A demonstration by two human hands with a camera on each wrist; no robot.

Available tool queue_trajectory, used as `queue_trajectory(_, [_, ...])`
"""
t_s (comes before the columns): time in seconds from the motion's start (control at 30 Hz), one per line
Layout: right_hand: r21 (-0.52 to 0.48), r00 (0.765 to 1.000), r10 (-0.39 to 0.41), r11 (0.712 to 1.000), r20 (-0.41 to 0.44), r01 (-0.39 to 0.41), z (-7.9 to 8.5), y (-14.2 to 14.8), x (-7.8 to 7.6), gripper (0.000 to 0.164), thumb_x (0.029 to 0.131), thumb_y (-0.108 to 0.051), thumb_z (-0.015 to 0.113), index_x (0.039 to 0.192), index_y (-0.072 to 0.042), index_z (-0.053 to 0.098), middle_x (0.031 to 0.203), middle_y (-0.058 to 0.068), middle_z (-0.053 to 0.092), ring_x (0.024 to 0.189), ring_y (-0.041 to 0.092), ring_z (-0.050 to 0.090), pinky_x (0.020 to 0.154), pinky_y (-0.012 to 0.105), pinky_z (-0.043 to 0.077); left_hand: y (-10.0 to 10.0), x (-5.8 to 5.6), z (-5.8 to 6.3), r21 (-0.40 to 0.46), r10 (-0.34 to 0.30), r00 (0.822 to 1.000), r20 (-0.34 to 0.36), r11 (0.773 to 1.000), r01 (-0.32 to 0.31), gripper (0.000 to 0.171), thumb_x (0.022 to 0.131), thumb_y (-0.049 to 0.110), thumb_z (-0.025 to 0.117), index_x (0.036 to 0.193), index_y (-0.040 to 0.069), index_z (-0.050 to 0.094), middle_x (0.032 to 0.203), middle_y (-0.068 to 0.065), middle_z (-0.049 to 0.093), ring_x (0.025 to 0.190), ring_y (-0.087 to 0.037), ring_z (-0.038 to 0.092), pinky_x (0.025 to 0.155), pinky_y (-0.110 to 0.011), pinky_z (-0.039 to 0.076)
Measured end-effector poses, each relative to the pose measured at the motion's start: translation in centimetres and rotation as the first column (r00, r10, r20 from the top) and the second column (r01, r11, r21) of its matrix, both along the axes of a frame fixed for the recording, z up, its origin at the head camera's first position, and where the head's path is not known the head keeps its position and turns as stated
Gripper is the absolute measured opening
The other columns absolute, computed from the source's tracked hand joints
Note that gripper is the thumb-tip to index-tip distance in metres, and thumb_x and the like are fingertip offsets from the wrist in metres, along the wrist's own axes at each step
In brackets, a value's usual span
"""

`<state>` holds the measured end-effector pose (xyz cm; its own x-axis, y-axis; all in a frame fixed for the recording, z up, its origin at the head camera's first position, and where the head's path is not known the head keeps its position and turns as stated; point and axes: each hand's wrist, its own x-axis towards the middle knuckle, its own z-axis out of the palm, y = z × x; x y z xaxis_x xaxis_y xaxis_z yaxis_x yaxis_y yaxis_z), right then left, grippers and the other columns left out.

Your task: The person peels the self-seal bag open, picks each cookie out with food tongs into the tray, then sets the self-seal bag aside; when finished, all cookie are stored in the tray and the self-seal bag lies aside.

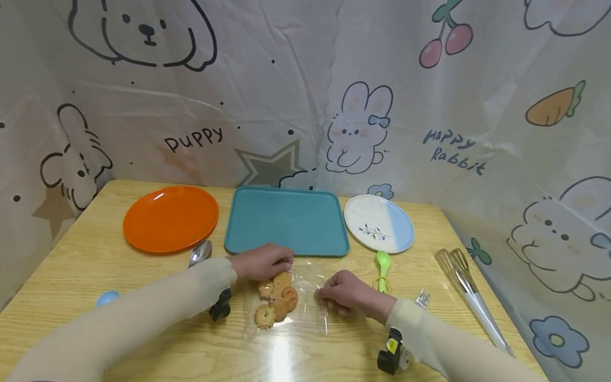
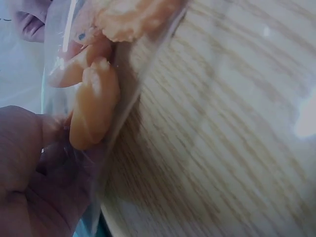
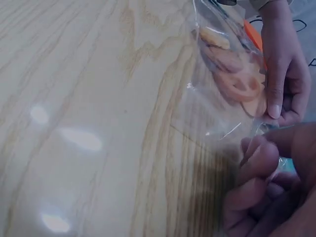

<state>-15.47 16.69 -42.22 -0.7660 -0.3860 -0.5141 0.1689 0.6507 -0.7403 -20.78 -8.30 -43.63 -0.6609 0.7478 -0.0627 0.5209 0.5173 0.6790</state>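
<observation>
So there's this see-through, crinkly plastic bag lying on the light wood-grain table, just on the near side of the teal rectangular tray. Inside are several golden-brown cookies, one swirled, one round with a scalloped edge, bunched toward the left and overlapping, so I can't get a clean count.

Left hand is pinching the far edge of the film right by the cookies; right hand has the right edge between curled fingers and thumb. Neither is spread wide.

My guess: super light, floppy, kinda slick, and the cookies would be dry and crumbly. I'd grab loose film at the edges like this, not squeeze the middle, and expect the weight to sag left.

Other dishes around: a glossy orange round plate and a white-and-blue plate with a leafy sprig printed on it.
</observation>
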Motion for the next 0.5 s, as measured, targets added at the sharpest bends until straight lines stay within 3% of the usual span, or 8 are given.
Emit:
queue_trajectory(0.3, [0.021, 0.987, 0.159, 0.987, 0.004, -0.159, 0.5, 2.9, -0.5, 0.033, 0.096, -0.022, 0.059, 0.066, -0.008, 0.057, 0.054, -0.004, 0.052, 0.043, 0.006, 0.045, 0.047, 0.021, 0.037, 0.0, 0.1, -0.2, -0.019, -0.007, 0.999, -0.040, 1.000, 0.006, 0.020, 0.101, 0.015, 0.051, 0.083, 0.007, 0.054, 0.069, 0.006, 0.043, 0.064, -0.006, 0.043, 0.065, -0.022, 0.038])
queue_trajectory(0.4, [0.018, 0.993, 0.113, 0.993, 0.023, -0.114, 0.9, 3.1, -0.4, 0.039, 0.097, -0.035, 0.056, 0.071, -0.006, 0.058, 0.056, -0.003, 0.052, 0.044, 0.006, 0.042, 0.046, 0.022, 0.036, 0.0, 0.1, 0.0, -0.021, -0.010, 0.999, -0.041, 1.000, 0.009, 0.019, 0.101, 0.015, 0.051, 0.084, 0.007, 0.056, 0.069, 0.006, 0.045, 0.064, -0.006, 0.044, 0.065, -0.022, 0.039])
queue_trajectory(0.5, [0.059, 0.999, 0.025, 0.998, 0.030, -0.026, 1.0, 2.5, 0.2, 0.056, 0.094, -0.055, 0.052, 0.075, -0.005, 0.064, 0.056, -0.002, 0.053, 0.043, 0.007, 0.039, 0.043, 0.021, 0.034, 0.0, 0.0, 0.1, -0.023, -0.005, 0.999, -0.038, 1.000, 0.005, 0.019, 0.101, 0.014, 0.050, 0.084, 0.006, 0.056, 0.070, 0.005, 0.046, 0.065, -0.006, 0.044, 0.065, -0.022, 0.039])
